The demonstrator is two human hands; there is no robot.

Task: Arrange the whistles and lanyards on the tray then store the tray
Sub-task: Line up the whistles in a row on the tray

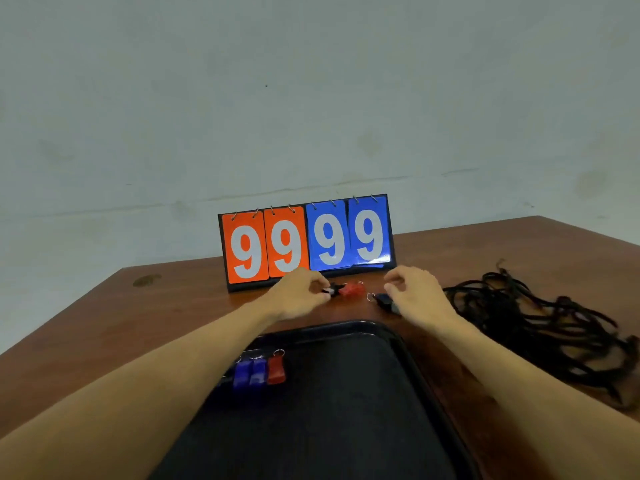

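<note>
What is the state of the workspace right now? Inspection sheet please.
Surface: brown wooden table, dark stain far left.
Job's things: black rectangular tray holds two blue plastic whistles, one red plastic whistle; on table: loose red whistle, black plastic whistle, second black whistle, tangled black lanyards.
Clutter: orange-and-blue flip scoreboard reading 9999.
Hands: left hand pinches black plastic whistle; right hand loosely curled beside second black whistle.
Cables: nothing seen.
Surroundings: pale wall.
</note>
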